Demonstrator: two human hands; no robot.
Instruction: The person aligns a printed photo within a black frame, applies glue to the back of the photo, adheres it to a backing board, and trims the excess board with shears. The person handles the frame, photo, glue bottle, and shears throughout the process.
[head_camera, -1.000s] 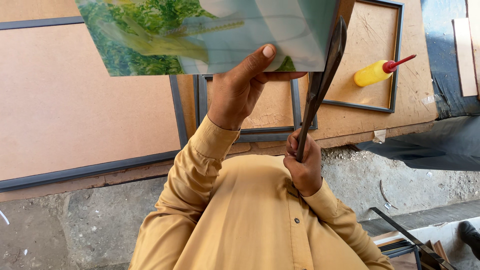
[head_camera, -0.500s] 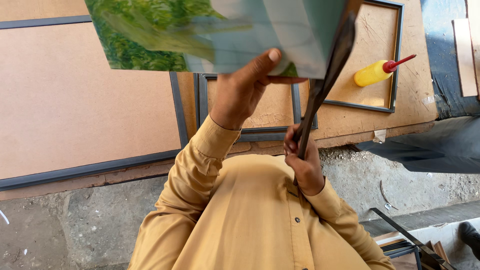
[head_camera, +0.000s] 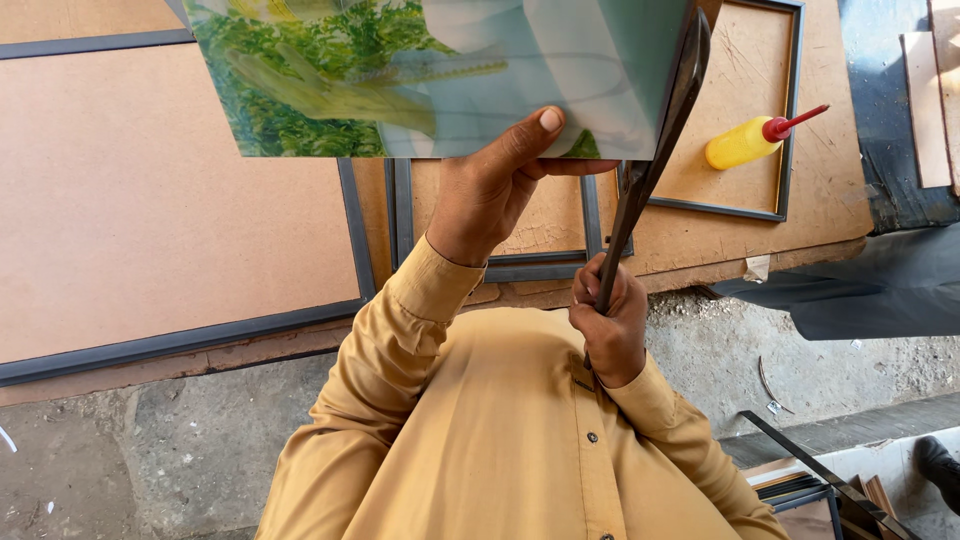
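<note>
brown fibreboard floor (head_camera: 150, 220) | left hand (head_camera: 495, 190) pinches green-blue glossy print (head_camera: 440, 75) | right hand (head_camera: 610, 325) fist-gripping long dark metal shears (head_camera: 655, 160)

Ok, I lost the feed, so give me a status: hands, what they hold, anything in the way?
Left hand grips glossy green-and-white printed picture sheet. Right hand closed on long dark metal shears, blades at sheet's right edge. Nothing between them.

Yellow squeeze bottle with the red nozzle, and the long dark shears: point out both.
Yellow squeeze bottle with red nozzle (head_camera: 741, 147), head view, on its yellow body.
Long dark shears (head_camera: 650, 170), head view, on the blades, mid-length.
</note>
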